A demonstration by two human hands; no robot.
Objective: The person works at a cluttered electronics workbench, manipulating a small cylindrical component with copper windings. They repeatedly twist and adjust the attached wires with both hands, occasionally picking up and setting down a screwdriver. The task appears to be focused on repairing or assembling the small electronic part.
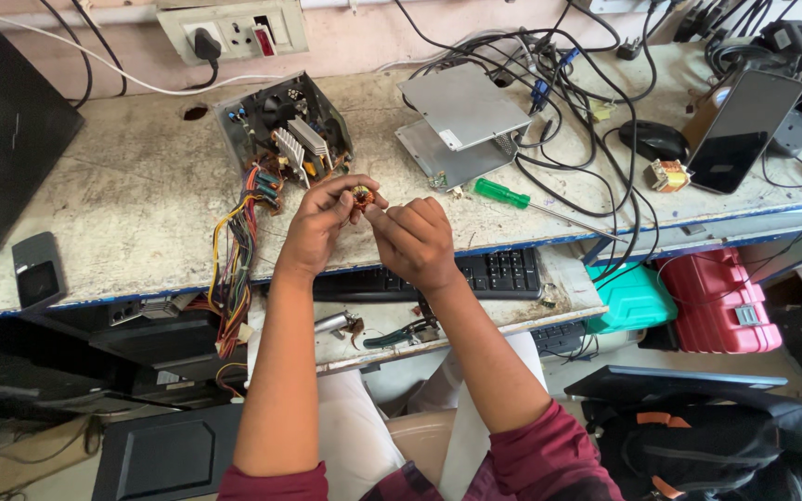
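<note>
We are holding a small copper-wound coil (362, 196) above the table (122, 213), just in front of the opened power supply (282, 134). Our left hand (319, 223) is pinching it in its fingers, while our right hand (415, 239) is closing its fingertips on the coil's edge. We judge the winding is being worked; next calls for a steady, fine grip.

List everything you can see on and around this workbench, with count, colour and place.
small copper-wound coil: one, copper-orange, between both hands' fingertips
open grey metal power supply box: one, bench centre-left, multicoloured wires trailing
grey metal cover plates: two, stacked, bench centre
green-handled screwdriver: one, right of the plates
black keyboard: one, lower shelf
black smartphone: one, propped at right
red plastic case: one, lower right
left hand: pinching coil
right hand: pinching coil
</note>
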